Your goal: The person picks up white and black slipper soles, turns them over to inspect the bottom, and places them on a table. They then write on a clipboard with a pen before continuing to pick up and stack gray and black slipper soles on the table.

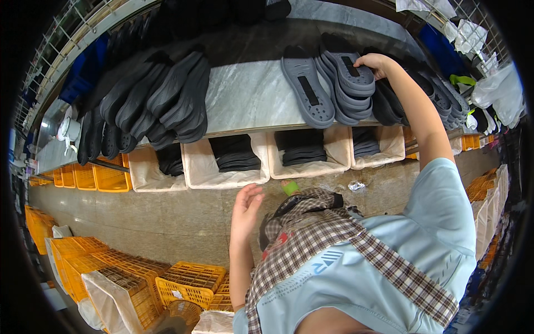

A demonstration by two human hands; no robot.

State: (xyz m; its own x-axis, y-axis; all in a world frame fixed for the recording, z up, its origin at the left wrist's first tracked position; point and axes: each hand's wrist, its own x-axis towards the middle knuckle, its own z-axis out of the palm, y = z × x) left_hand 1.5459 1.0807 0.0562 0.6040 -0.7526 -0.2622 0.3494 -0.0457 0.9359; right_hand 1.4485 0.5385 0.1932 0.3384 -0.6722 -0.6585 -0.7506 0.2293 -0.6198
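My right hand [376,63] is at the top grey shoe sole [356,83] of a stack on the marble-topped bench, its bent fingers closed at the sole's edge beside a black rectangular strip [350,67]. The sole's underside is hidden. Just left of that stack, another grey sole [308,92] lies with a similar dark strip along its middle. My left hand [245,209] hangs in the air in front of the bench, holding nothing, its fingers loosely curled and apart.
Stacked dark soles [161,100] cover the bench's left side; more [439,94] lie at right. Under the bench stand white-lined bins [225,181] of dark soles. Yellow crates [189,281] are piled behind me at lower left. Plastic bags [498,92] hang at far right.
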